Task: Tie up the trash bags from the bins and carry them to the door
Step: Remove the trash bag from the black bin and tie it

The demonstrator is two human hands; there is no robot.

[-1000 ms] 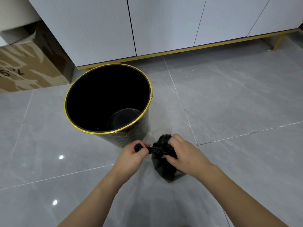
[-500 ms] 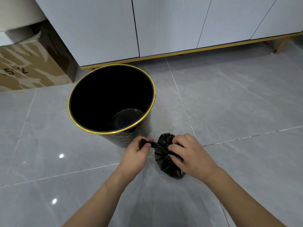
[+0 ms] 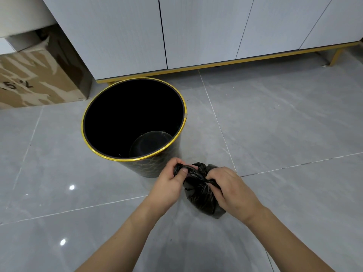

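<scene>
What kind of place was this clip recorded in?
Probably a home interior, perhaps a hallway or living area: grey polished floor tiles, white cabinets on gold legs, a gold-rimmed black bin and a cardboard box.

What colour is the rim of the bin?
Gold, a thin band around the black bin's rim; clearest in the head view.

Small black trash bag (image 3: 202,195), neck gathered, beside empty gold-rimmed bin (image 3: 157,165).
</scene>
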